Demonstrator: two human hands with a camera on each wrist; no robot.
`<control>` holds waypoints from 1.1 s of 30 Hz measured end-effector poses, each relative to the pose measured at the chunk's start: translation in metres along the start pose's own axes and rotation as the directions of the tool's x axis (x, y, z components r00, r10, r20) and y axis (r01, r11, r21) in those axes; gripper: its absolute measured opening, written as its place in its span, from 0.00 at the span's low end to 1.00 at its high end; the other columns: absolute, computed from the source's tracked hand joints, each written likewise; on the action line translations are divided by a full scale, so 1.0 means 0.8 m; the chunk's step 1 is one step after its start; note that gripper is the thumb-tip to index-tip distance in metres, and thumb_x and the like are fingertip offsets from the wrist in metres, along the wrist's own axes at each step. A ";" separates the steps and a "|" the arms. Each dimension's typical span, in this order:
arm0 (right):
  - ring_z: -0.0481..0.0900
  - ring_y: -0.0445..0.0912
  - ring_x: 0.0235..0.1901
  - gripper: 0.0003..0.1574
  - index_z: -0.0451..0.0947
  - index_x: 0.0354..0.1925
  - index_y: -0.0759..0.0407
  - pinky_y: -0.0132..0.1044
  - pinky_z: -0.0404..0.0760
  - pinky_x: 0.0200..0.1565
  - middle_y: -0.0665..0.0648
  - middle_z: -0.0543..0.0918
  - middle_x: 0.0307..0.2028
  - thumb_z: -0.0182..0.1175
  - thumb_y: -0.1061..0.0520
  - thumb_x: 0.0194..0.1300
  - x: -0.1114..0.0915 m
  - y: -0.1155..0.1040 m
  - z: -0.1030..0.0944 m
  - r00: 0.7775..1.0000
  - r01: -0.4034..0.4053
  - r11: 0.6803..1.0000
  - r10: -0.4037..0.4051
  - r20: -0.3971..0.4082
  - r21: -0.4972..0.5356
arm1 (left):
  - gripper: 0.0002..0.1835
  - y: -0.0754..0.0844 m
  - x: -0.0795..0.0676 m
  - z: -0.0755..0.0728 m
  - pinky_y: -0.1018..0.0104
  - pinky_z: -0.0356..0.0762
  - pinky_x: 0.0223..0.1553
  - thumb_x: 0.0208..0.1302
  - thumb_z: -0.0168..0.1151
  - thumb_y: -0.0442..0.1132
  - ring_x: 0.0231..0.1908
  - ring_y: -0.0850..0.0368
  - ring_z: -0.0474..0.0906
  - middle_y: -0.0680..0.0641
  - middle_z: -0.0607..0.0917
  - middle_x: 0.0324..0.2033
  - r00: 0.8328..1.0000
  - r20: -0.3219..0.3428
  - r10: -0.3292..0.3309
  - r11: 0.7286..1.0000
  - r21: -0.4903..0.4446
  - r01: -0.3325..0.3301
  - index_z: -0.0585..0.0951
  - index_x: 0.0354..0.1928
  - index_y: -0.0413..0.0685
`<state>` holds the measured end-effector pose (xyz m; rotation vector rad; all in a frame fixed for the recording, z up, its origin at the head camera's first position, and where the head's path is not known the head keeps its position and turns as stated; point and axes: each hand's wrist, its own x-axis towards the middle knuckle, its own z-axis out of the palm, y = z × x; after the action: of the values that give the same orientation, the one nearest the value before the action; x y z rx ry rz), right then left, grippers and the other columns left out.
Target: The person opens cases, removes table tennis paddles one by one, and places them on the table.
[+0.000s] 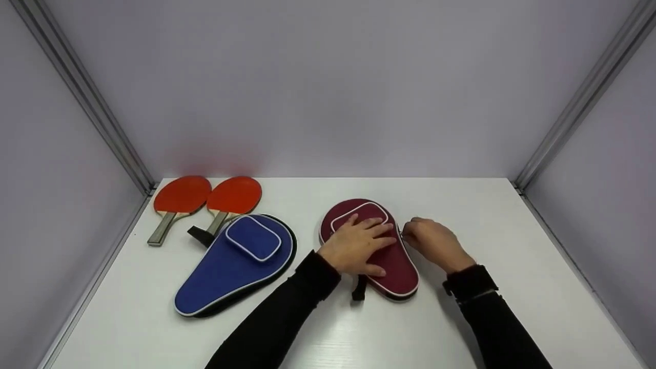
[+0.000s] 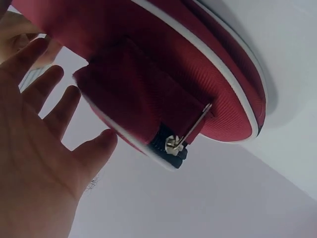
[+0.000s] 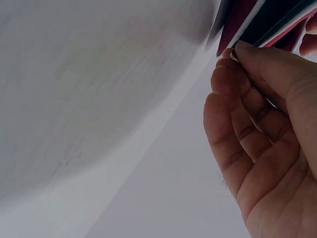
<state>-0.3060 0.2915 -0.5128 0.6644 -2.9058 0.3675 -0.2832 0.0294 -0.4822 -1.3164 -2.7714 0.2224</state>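
Note:
A dark red table tennis bat case (image 1: 402, 279) with white piping lies on the table, its wide end toward the back. My left hand (image 1: 356, 246) rests on its top with the fingers spread. At the case's right edge, my right hand (image 1: 433, 243) pinches a small metal zipper pull (image 3: 234, 55) between thumb and curled fingers. The dark zipper band (image 3: 282, 20) runs along the side there. In the left wrist view, the front pocket (image 2: 133, 94) shows its own metal zipper slider (image 2: 173, 145). Whether a bat is inside the case cannot be seen.
To the left lies a blue bat case (image 1: 220, 279) with a white-edged pocket and a black strap (image 1: 201, 236). Behind it are two red bats, one at the far left (image 1: 182, 195) and one beside it (image 1: 236, 195). Pale walls enclose the white table (image 1: 492, 220).

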 end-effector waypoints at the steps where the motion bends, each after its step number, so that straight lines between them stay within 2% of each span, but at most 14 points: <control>1: 0.89 0.51 0.36 0.05 0.92 0.39 0.58 0.52 0.91 0.39 0.56 0.90 0.36 0.74 0.64 0.78 0.000 0.000 0.000 1.000 -0.002 1.000 0.002 0.001 0.001 | 0.45 -0.001 0.001 0.001 0.38 0.67 0.92 0.80 0.65 0.76 0.95 0.53 0.60 0.58 0.65 0.94 1.000 0.004 0.001 1.000 -0.008 -0.001 0.71 0.92 0.70; 6: 0.90 0.51 0.36 0.06 0.92 0.38 0.58 0.53 0.92 0.40 0.56 0.90 0.36 0.74 0.65 0.77 0.000 0.000 0.000 1.000 0.006 1.000 -0.006 0.000 -0.005 | 0.48 -0.001 0.004 0.004 0.31 0.66 0.91 0.80 0.64 0.77 0.96 0.52 0.55 0.59 0.65 0.94 1.000 0.030 0.002 1.000 -0.019 -0.001 0.67 0.94 0.71; 11: 0.90 0.51 0.37 0.06 0.92 0.39 0.58 0.54 0.93 0.41 0.56 0.91 0.37 0.75 0.64 0.77 0.000 0.001 0.000 1.000 0.009 1.000 -0.009 0.003 -0.010 | 0.47 0.002 0.006 0.007 0.30 0.64 0.92 0.82 0.61 0.77 0.97 0.53 0.52 0.60 0.68 0.93 0.998 0.064 -0.011 1.000 -0.007 0.012 0.65 0.94 0.73; 22: 0.92 0.53 0.38 0.03 0.92 0.41 0.58 0.55 0.94 0.42 0.56 0.91 0.38 0.75 0.65 0.75 -0.002 0.002 0.001 1.000 0.017 1.000 -0.017 -0.001 -0.009 | 0.46 -0.003 0.011 0.011 0.30 0.64 0.92 0.81 0.60 0.78 0.96 0.54 0.54 0.62 0.70 0.92 0.997 0.069 -0.016 0.999 -0.029 0.018 0.66 0.93 0.75; 33: 0.94 0.52 0.41 0.05 0.94 0.43 0.57 0.53 0.96 0.44 0.55 0.93 0.40 0.73 0.65 0.78 -0.002 0.001 0.001 0.999 0.023 1.000 -0.024 0.025 0.007 | 0.46 -0.014 0.012 0.012 0.29 0.63 0.93 0.81 0.60 0.77 0.97 0.53 0.53 0.62 0.68 0.92 0.995 0.071 -0.073 0.995 -0.058 0.077 0.67 0.93 0.74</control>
<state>-0.3048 0.2932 -0.5139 0.7084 -2.9186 0.3684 -0.2986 0.0289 -0.4900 -1.2368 -2.9009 0.1836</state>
